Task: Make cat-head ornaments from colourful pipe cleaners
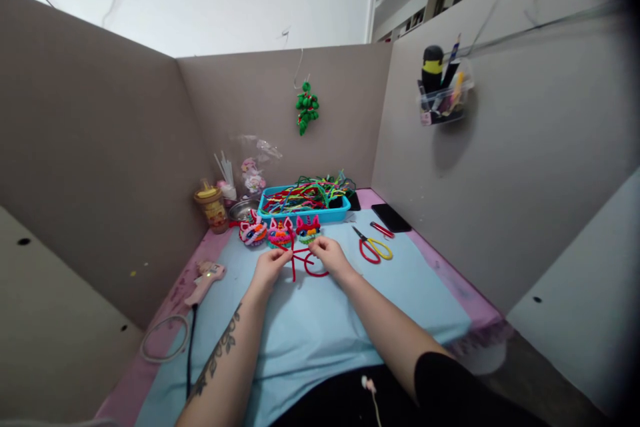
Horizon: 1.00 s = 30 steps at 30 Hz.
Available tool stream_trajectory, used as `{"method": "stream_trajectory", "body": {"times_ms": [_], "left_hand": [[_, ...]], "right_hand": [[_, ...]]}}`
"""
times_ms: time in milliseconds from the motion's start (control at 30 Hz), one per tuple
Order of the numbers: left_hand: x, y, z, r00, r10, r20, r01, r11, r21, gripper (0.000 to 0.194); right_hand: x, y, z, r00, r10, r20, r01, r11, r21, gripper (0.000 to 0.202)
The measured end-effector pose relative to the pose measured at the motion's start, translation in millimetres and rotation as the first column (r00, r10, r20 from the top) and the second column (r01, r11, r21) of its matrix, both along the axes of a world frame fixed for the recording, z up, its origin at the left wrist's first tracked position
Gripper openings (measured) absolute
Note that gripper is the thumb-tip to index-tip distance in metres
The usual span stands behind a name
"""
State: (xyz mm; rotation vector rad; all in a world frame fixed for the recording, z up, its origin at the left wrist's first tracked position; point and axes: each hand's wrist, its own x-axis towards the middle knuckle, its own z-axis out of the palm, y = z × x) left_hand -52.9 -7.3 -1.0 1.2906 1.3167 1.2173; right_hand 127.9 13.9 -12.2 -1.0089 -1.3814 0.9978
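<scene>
Red fuzzy stems (294, 268), crossed over one another, are held above the blue cloth. My left hand (273, 265) pinches them near the crossing. On the right side, my right hand (327, 256) has its fingers closed on a red stem, and a curled red length hangs below it. Just beyond the hands stand three colourful fuzzy animal heads: one on the left (253, 232), one in the middle (280, 233), partly behind a red stem, and one on the right (308, 229).
Behind the heads is a blue tray (330, 215) of multicoloured stems. Scissors (373, 248), a red cutter (383, 230) and a phone (391, 218) lie right. A glue gun (204, 283), its cable and a lidded cup (214, 210) are left. Grey panels enclose the table.
</scene>
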Motion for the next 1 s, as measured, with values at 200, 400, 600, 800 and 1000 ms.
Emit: {"method": "stream_trajectory", "body": {"times_ms": [200,400,600,800,1000], "left_hand": [[-1,1,8.2,0.923,0.101,0.371,-0.072,0.993,-0.091,0.062],[6,2,-1.9,0.954,-0.003,0.299,0.017,0.999,-0.042,0.054],[6,5,-6.4,0.98,0.114,0.164,-0.112,0.993,-0.021,0.045],[0,5,-1.7,0.962,0.24,0.129,-0.246,0.969,0.033,0.046],[-1,4,-1.7,0.961,0.259,0.097,-0.264,0.963,0.052,0.046]], "right_hand": [[5,3,-1.1,0.975,-0.205,-0.088,0.204,0.979,-0.014,0.034],[-7,-1,-4.9,0.964,-0.235,-0.124,0.237,0.972,0.003,0.034],[-20,-1,-13.1,0.993,-0.104,-0.052,0.104,0.995,0.003,0.033],[-11,6,-13.9,0.976,-0.103,-0.193,0.077,0.987,-0.14,0.042],[-9,-6,0.7,0.994,0.107,-0.011,-0.107,0.994,-0.017,0.024]]}}
